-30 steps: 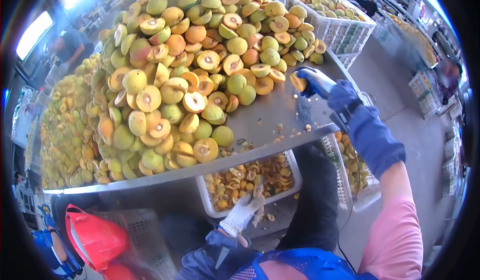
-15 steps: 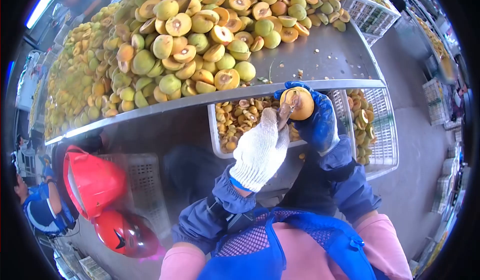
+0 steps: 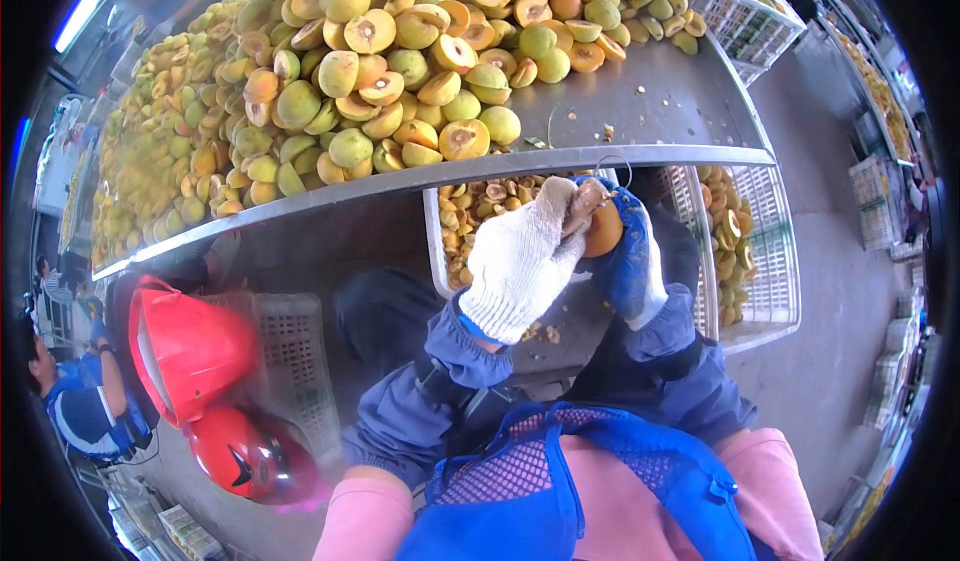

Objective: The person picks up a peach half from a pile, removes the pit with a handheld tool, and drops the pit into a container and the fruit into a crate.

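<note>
Since the earlier frame, the fruit half has turned, its cut face swinging from the camera toward the left hand. The right hand cups it from 3 o'clock, narrowed around its skin. The left hand's bunched fingers press it from 9 o'clock; whether they close on a tool or anything else cannot be told.

A slack right grip on damp flesh could let the half slip, and a push glancing off its face could reach the blue glove. Fingers hide the contact, so a misplaced press might tear the flesh unnoticed.

Read from the hands, the scrap crate shows at 10 o'clock, partly covered; a dropped half might land among its pieces. At 3 o'clock stands the side crate, holding fruit. Beyond, the table spreads toward 1 o'clock, its pile heaped toward 11, close to the rim, where a bump could roll some off.
</note>
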### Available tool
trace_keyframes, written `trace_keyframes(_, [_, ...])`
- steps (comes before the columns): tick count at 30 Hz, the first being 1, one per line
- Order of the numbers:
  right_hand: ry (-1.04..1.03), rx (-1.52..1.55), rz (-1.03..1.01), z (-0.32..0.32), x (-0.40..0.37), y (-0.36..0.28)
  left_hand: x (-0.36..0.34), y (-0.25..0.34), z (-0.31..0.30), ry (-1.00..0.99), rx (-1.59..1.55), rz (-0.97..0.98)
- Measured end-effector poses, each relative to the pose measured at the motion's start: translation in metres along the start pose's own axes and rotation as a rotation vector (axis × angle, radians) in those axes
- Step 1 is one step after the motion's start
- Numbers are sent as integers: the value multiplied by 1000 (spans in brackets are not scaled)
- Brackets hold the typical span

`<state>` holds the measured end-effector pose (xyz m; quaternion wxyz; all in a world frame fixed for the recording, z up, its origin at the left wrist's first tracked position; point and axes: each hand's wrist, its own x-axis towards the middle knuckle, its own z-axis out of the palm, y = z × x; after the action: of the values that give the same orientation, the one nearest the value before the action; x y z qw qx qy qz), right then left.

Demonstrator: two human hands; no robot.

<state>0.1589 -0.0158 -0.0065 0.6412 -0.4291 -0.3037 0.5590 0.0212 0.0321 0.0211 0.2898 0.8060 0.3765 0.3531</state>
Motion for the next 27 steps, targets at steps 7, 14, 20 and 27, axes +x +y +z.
trace_keyframes(7, [46, 152, -40, -8, 10, 26, -6, -10, 7, 70, -71, -89])
trace_keyframes(14, [85, -456, -391, -20, 25, 36, -31, -3, 8, -31, 257, -156])
trace_keyframes(20, [172, 19, -110, -6, 20, 33, -44, -14, 19, -164, 359, -75])
trace_keyframes(27, [112, -295, -373, 3, 17, 36, -45, -21, 18, -194, 322, -50])
